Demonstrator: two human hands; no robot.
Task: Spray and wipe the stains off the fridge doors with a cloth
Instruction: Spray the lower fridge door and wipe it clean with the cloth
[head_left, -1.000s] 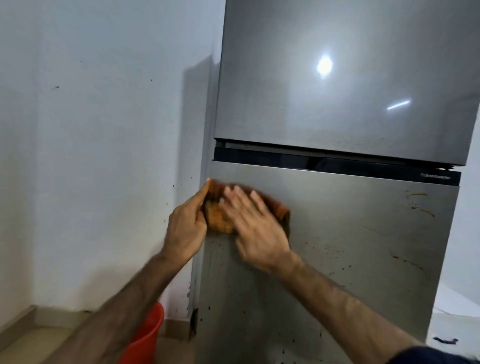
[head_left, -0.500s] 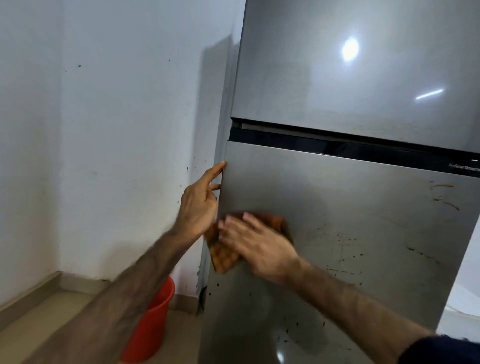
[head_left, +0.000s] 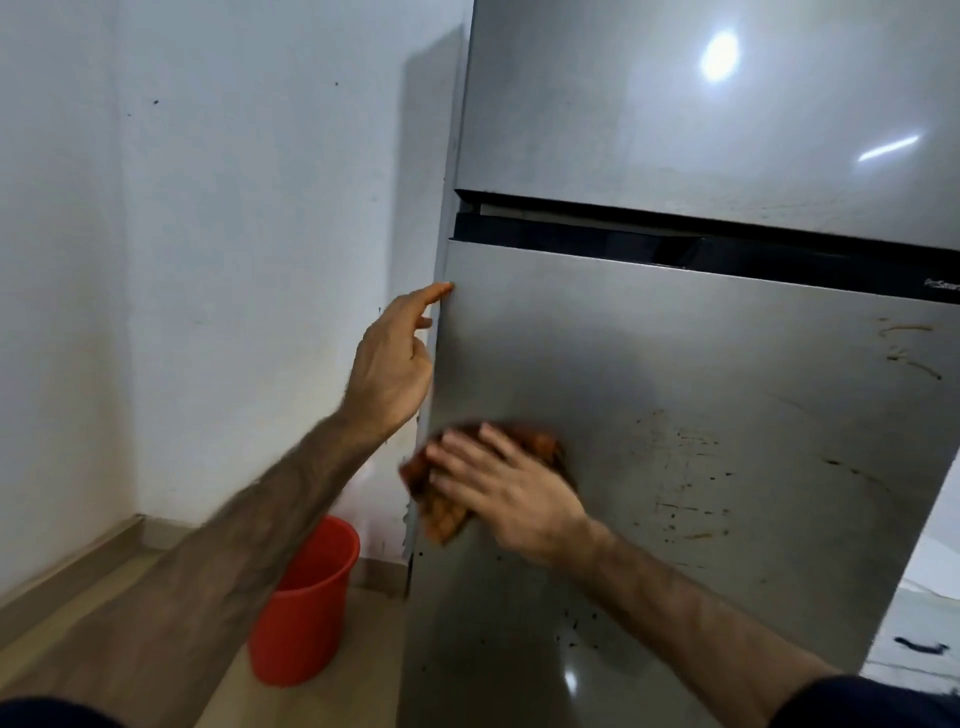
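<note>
A grey two-door fridge fills the right of the view, with its upper door (head_left: 675, 104) above its lower door (head_left: 675, 364). Brown stains (head_left: 685, 467) and dark specks mark the lower door's middle, right and bottom. My right hand (head_left: 509, 493) presses an orange-brown cloth (head_left: 436, 504) flat against the lower door near its left edge, fingers straight and spread. My left hand (head_left: 395, 358) rests at the door's left edge, index fingertip touching it, the other fingers loosely curled and holding nothing.
A red bucket (head_left: 306, 603) stands on the tiled floor left of the fridge, by the white wall (head_left: 234, 260). A white surface (head_left: 930, 613) shows at the right behind the fridge.
My right hand has slid the cloth down from the lower door's top left corner to mid-height. My left hand let go of the cloth and moved to the door's edge.
</note>
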